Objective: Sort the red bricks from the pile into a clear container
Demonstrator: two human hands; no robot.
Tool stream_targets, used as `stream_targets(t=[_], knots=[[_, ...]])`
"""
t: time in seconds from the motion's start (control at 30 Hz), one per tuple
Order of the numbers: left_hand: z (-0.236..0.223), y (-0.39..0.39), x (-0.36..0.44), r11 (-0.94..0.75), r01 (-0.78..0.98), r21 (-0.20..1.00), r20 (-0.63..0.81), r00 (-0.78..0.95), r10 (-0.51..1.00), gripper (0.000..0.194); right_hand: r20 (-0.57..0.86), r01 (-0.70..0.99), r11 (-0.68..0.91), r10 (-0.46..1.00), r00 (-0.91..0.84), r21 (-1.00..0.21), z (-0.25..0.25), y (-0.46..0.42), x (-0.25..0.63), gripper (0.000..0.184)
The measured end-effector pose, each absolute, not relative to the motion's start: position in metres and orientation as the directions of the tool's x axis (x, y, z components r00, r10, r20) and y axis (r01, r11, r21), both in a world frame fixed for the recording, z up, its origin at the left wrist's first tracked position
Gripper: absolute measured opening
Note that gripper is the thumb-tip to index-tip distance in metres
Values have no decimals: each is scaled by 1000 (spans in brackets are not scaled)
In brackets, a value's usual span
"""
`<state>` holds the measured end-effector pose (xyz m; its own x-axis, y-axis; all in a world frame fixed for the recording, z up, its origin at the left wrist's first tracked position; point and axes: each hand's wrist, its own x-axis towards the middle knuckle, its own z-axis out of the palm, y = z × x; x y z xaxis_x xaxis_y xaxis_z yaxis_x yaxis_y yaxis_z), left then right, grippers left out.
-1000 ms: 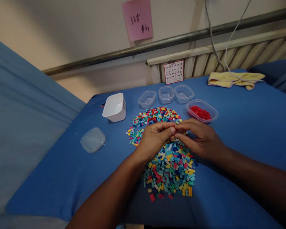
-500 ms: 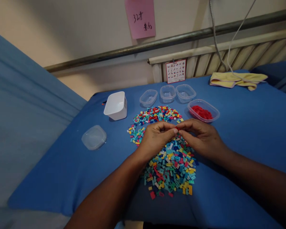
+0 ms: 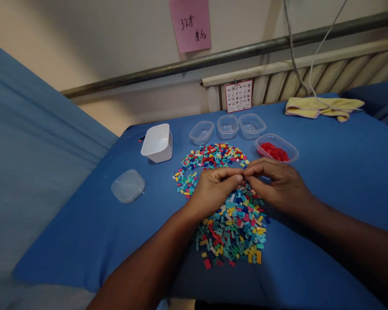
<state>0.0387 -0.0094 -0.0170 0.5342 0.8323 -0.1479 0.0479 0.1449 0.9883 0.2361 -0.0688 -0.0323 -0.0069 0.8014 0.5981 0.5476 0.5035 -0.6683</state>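
Observation:
Above a heap of small mixed toy bricks (image 3: 234,226), my two hands meet at the fingertips. My left hand (image 3: 211,187) pinches with thumb and forefinger from the left. From the right, my right hand (image 3: 278,183) also pinches, its fingertips touching those of the left. A small red toy brick showed between them a moment ago; now the fingers almost fully hide it. More loose bricks (image 3: 213,155) in many colours spread out behind the hands. A clear plastic container (image 3: 292,154) of red bricks (image 3: 273,151) stands just beyond my right hand.
At the back stand clear containers, the left one (image 3: 201,132), the middle one (image 3: 228,126) and the right one (image 3: 252,125). A white bin (image 3: 158,143) and a translucent lid (image 3: 128,186) are on the left. A yellow cloth (image 3: 320,107) lies at the back right.
Both hands have shifted slightly, with the fingertips a little further right. The red brick seen between the fingers is now mostly covered.

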Motion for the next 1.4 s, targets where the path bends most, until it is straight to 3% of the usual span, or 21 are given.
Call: stream_targets(t=[0.13, 0.27, 0.33, 0.4, 0.57, 0.73, 1.07, 1.23, 1.4], knots=[[-16, -10, 39, 132, 14, 991, -116, 572, 812, 33, 608, 593, 504, 794, -31, -627, -28, -71, 243, 12], [-16, 13, 18, -232, 190, 954, 122, 461, 879, 31, 667, 707, 469, 745, 5, -529, -21, -68, 265, 9], [-15, 32, -1, -412, 381, 828, 273, 368, 889, 26, 709, 794, 413, 705, 31, -445, -18, -65, 283, 8], [-16, 50, -18, -499, 559, 662, 333, 377, 864, 26, 719, 865, 336, 693, 41, -374, -19, -61, 301, 10], [-19, 61, -34, -606, 716, 346, 213, 569, 794, 28, 666, 920, 239, 746, 31, -311, -33, -51, 328, 17], [-21, 56, -29, -644, 758, 105, 113, 634, 765, 30, 713, 924, 284, 701, -17, -257, -39, -51, 323, 15], [-9, 55, -26, -639, 756, 143, 51, 639, 768, 18, 601, 625, 730, 639, -480, -277, -43, -65, 269, 19], [-12, 56, -26, -664, 719, 206, 64, 667, 742, 20, 578, 596, 752, 629, -520, -282, -46, -62, 262, 17], [-16, 58, -26, -709, 683, 176, 83, 707, 702, 26, 566, 586, 750, 639, -522, -306, -50, -62, 262, 16]])
